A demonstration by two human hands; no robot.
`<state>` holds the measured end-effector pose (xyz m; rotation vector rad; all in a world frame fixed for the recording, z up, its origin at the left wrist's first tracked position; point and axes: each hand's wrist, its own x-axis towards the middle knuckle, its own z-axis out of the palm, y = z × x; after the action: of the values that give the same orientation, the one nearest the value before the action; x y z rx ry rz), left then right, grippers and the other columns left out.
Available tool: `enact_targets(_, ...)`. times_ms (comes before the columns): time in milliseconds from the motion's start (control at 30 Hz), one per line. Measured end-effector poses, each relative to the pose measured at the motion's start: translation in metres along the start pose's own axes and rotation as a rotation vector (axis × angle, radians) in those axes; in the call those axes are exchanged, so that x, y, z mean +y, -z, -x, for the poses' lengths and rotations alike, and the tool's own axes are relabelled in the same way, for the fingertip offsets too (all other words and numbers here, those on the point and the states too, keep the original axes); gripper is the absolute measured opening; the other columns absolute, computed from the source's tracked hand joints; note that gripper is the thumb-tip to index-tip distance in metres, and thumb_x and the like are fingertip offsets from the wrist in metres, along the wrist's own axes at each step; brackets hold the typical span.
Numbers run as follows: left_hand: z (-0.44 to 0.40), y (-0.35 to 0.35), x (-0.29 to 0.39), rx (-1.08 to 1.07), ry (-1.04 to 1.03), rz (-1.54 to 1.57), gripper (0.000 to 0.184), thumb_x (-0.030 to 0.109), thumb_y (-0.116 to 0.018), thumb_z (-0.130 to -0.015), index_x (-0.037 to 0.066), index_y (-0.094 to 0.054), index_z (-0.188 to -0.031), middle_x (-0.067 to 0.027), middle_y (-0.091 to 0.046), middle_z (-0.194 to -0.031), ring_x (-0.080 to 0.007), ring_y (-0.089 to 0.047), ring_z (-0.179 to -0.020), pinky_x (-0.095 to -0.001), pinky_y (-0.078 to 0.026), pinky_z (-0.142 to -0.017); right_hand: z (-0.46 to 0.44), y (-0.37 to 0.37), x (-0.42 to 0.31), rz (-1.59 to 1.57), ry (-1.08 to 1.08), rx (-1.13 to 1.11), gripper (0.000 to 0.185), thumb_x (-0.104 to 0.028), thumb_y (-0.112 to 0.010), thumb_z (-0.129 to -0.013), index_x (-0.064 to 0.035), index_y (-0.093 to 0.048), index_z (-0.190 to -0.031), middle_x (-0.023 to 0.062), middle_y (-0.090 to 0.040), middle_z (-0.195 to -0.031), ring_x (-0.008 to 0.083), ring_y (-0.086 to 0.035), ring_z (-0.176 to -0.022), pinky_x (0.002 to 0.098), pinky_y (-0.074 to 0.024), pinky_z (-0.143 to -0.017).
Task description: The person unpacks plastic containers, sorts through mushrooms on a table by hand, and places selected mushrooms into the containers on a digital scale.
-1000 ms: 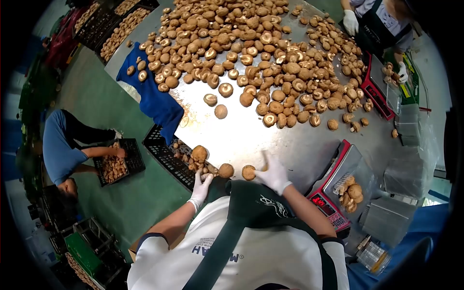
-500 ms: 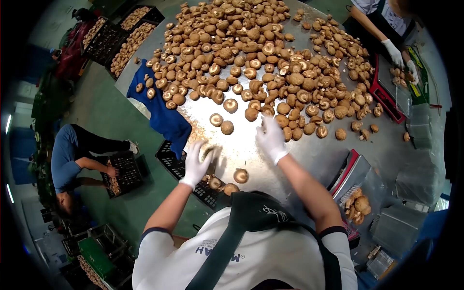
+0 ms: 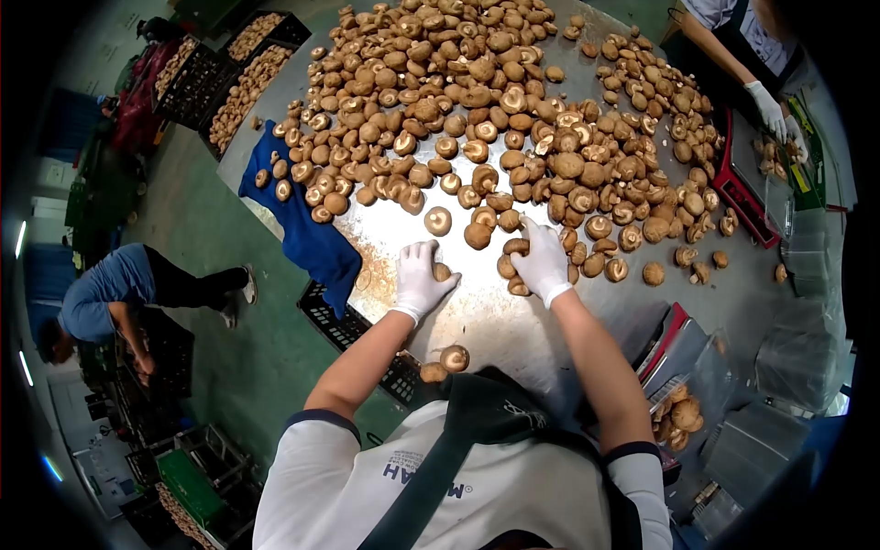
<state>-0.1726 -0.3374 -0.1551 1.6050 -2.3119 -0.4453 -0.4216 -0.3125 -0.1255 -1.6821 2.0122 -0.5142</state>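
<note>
Left hand (image 3: 422,280) is palm-down over the bare middle of the table (image 3: 490,321), with one mushroom (image 3: 442,272) tucked in the gap between thumb and fingers. Mostly the cap's edge pokes out, so the grip looks fairly wide around it, but honestly I can't tell if it's squeezed or just cupped. Right hand (image 3: 543,261) is a bit closer to the table's right edge, back of the hand up, with a little cluster (image 3: 507,267) of mushrooms right up against its thumb side. Fingers point toward the far edge and the thumb sticks out to the left; can't tell whether that grip is clamped on anything, since the hand covers part of it. Both forearms reach in over the near edge and angle toward each other, wrists pretty straight, hands well apart with bare metal between. The main pile (image 3: 440,73) spreads across the far half, and its closest mushrooms sit just past the fingertips. Two strays (image 3: 454,358) are at the near edge, a blue cloth (image 3: 298,215) hangs over the left edge, and a black crate (image 3: 328,314) shows below it.
</note>
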Motion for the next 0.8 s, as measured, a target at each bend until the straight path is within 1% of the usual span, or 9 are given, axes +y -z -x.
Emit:
enact_targets(100,0.014,-0.007,0.008,-0.011,-0.086,0.077,0.038,0.034,-0.080,-0.068,0.011,-0.064,-0.093,-0.0095,-0.056,-0.103,-0.0327,-0.047,-0.108,-0.0456,-0.040,-0.094,0.032,-0.011,0.006,0.023,0.108,0.060,0.046,-0.015,-0.067,-0.076,-0.0109,-0.062,-0.122,0.0121,-0.058,-0.106,0.0315,-0.055,-0.101,0.0426,-0.0465,-0.089)
enact_targets(233,0.025,-0.010,0.027,-0.008,-0.121,0.087,0.028,0.030,-0.077,-0.071,0.009,-0.062,-0.081,-0.0081,-0.057,-0.096,-0.0314,-0.050,-0.102,-0.0442,-0.041,-0.086,0.075,-0.017,0.007,-0.052,0.158,0.196,0.037,-0.008,-0.067,-0.076,-0.0114,-0.068,-0.113,0.0097,-0.060,-0.106,0.0308,-0.058,-0.098,0.0411,-0.0473,-0.087)
enact_targets(367,0.032,-0.033,0.033,0.046,0.170,0.760,0.017,0.021,-0.069,-0.084,0.008,-0.058,-0.080,-0.0094,-0.059,-0.080,-0.0271,-0.055,-0.083,-0.0377,-0.045,-0.077,0.090,-0.003,0.007,-0.453,0.036,0.393,0.035,-0.011,-0.075,-0.077,-0.0009,-0.067,-0.109,0.0156,-0.065,-0.103,0.0331,-0.063,-0.096,0.0376,-0.0496,-0.086)
enact_targets(400,0.033,-0.017,0.047,-0.152,0.559,1.239,0.023,0.029,-0.062,-0.091,0.008,-0.058,-0.082,-0.0059,-0.061,-0.084,-0.0237,-0.057,-0.081,-0.0343,-0.045,-0.077,0.098,0.011,0.001,-0.421,-0.023,0.412,0.035,-0.009,-0.073,-0.080,-0.0007,-0.066,-0.114,0.0134,-0.067,-0.105,0.0265,-0.065,-0.095,0.0339,-0.0507,-0.084)
enact_targets(467,0.026,-0.005,0.064,-0.170,1.037,1.841,0.034,0.042,-0.054,-0.095,0.009,-0.058,-0.085,-0.0034,-0.062,-0.086,-0.0228,-0.058,-0.084,-0.0364,-0.046,-0.081,0.109,0.006,0.016,-0.885,-0.181,0.370,0.035,-0.006,-0.068,-0.086,-0.0010,-0.064,-0.120,0.0099,-0.068,-0.107,0.0177,-0.065,-0.094,0.0291,-0.0512,-0.083)
enact_targets(500,0.025,0.011,0.066,-0.333,1.122,2.027,0.043,0.051,-0.047,-0.096,0.011,-0.059,-0.088,-0.0048,-0.064,-0.091,-0.0240,-0.059,-0.091,-0.0418,-0.045,-0.086,0.118,0.035,0.000,-0.999,-0.299,0.259,0.034,-0.003,-0.061,-0.092,0.0001,-0.061,-0.125,0.0082,-0.067,-0.107,0.0113,-0.063,-0.093,0.0255,-0.0505,-0.083)
enact_targets(533,0.032,-0.004,0.048,-0.510,1.000,2.317,0.051,0.057,-0.046,-0.095,0.008,-0.059,-0.093,-0.0124,-0.062,-0.107,-0.0320,-0.057,-0.109,-0.0573,-0.039,-0.101,0.123,0.036,0.006,-1.126,-0.313,0.276,0.033,-0.004,-0.055,-0.095,0.0017,-0.057,-0.127,0.0091,-0.066,-0.106,0.0123,-0.063,-0.094,0.0261,-0.0514,-0.083)
enact_targets(667,0.037,0.034,0.079,-0.577,0.977,2.356,0.060,0.065,-0.038,-0.096,0.008,-0.057,-0.101,-0.0183,-0.050,-0.134,-0.0395,-0.041,-0.133,-0.0631,-0.031,-0.110,0.155,0.041,0.044,-1.883,-0.358,0.122,0.039,-0.012,-0.041,-0.097,-0.0008,-0.045,-0.134,0.0117,-0.057,-0.115,0.0264,-0.059,-0.108,0.0440,-0.0484,-0.097)
enact_targets(800,0.042,0.036,0.081,-0.624,0.923,2.305,0.059,0.063,-0.036,-0.097,0.008,-0.057,-0.103,-0.0170,-0.047,-0.140,-0.0385,-0.038,-0.136,-0.0621,-0.032,-0.109,0.176,0.042,0.083,-1.795,-0.492,0.305,0.046,-0.015,-0.050,-0.094,-0.0007,-0.044,-0.137,0.0113,-0.056,-0.114,0.0225,-0.059,-0.098,0.0381,-0.0492,-0.090)
